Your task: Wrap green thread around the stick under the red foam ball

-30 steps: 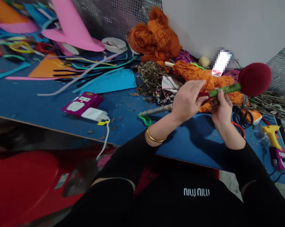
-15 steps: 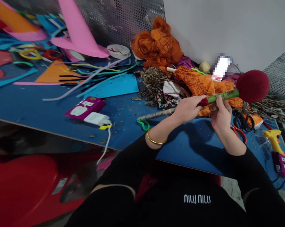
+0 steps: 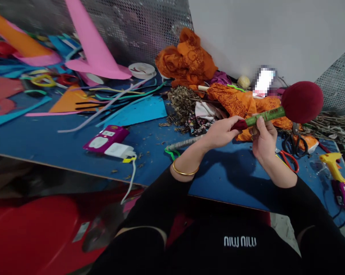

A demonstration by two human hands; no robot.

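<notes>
Both hands are around a long stick with a dark red, rounded cloth-covered head. Below the head the stick has a shiny green wrapping, and a dark red section follows it. My left hand is closed around the shaft by the dark red part, a gold bangle on its wrist. My right hand pinches the green wrapping, thumb in front and fingers partly hidden behind. The grey, patterned lower shaft slants down to the left, ending near a bright green loop.
Orange patterned cloth and dried plant bits lie behind the hands. Black-handled scissors, red-handled pliers and a yellow glue gun are at right. A purple-and-white box, foam strips and a pink cone are at left.
The view has shifted slightly, so most things on the table sit a little differently in frame. Both hands keep their hold on the stick, with little visible movement.
</notes>
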